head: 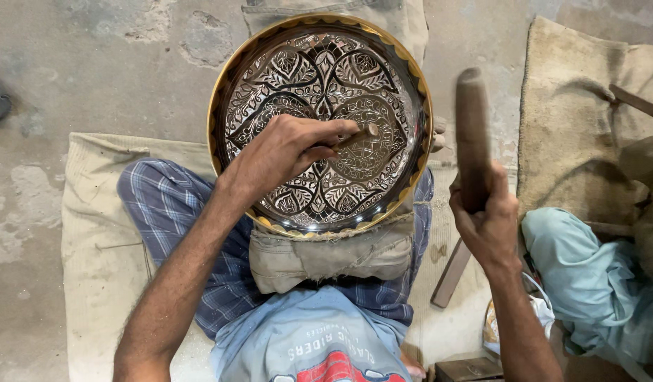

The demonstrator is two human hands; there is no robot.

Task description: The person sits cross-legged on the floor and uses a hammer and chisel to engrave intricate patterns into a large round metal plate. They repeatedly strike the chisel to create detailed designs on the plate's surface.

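Head view looks down on a bare grey concrete floor [128, 64], open to the left of a large round engraved metal tray with a brass-coloured rim [217, 92]. Under the tray's near edge sits a stuffed beige cloth cushion [326, 258], and beige sacking mats [93, 233] spread beneath and to its right. Right of the tray lies bunched pale teal cloth [588, 272]. Near the tray's lower right, the right hand [485, 212] is clenched round a dark, blurred wooden mallet [472, 127], raised clear of the rim. On the tray's centre, the left hand [284, 152] grips a short chisel [358, 136], its tip touching the engraved face.
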